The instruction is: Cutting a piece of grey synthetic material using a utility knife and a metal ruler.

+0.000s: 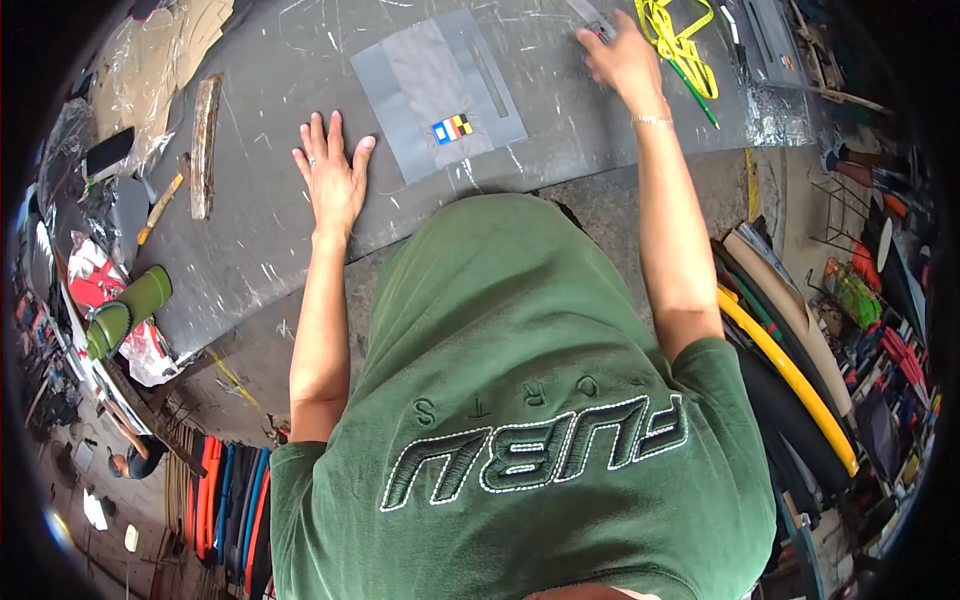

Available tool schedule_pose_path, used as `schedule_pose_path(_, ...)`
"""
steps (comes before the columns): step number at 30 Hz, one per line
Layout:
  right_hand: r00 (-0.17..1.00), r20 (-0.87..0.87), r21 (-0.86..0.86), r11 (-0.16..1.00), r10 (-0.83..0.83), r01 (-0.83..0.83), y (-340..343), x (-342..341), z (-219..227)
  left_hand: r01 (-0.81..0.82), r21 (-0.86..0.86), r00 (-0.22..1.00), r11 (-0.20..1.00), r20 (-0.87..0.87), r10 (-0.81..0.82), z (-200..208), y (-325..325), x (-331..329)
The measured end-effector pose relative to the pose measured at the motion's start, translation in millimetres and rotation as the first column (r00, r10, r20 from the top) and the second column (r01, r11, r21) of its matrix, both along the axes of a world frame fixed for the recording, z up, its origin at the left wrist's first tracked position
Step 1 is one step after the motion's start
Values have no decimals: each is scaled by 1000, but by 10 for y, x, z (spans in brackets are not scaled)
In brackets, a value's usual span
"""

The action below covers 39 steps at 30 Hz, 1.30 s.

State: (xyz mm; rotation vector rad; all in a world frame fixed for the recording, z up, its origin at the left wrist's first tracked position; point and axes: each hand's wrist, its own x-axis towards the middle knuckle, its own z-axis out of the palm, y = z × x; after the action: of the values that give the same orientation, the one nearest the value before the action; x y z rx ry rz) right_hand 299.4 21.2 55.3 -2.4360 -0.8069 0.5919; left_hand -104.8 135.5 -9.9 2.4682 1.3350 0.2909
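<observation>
My left hand [335, 178] lies flat on the dark tabletop [270, 190], fingers spread, holding nothing. Just right of it is a flat grey sheet piece [410, 140] with a paler band down its middle, a long slot and a small multicoloured patch [453, 129]. At the table's far right, my right hand [628, 68] has its fingers bent around a narrow grey tool [596, 22], partly hidden by them; its exact kind is unclear. Close beside that hand lie a loosely bundled yellow measuring tape [682, 45] and a green pencil [697, 95].
On the left are a rough wooden stick [205, 145], a yellow-handled tool [162, 208], a black phone-like object [109, 150] and a green roll [135, 305]. Material rolls [790, 370] stand below the table at right, more rolls [228, 500] at lower left. Another person [140, 455] is farther off.
</observation>
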Motion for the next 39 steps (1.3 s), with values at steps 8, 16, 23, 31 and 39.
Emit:
schedule_pose_path(8, 937, 347, -141, 990, 37, 14, -586, -27, -405, -86, 35, 987, 996, -129, 90, 36, -88, 181)
schedule_pose_path(16, 924, 380, 11, 999, 33, -40, -819, -280, -336, -91, 7, 989, 996, -120, 92, 5, -46, 142)
schedule_pose_path(23, 952, 285, 130, 980, 110, -152, -871, -554, -267, -75, -24, 996, 997, -59, 73, -16, -7, 99)
schedule_pose_path(31, 900, 414, 170, 960, 135, -222, -1124, -732, -344, -49, -112, 995, 992, 79, 58, 170, -61, 63)
schedule_pose_path(39, 987, 66, 148, 977, 145, -154, -1007, -489, -313, -132, -422, 884, 897, 359, 299, 381, -105, 256)
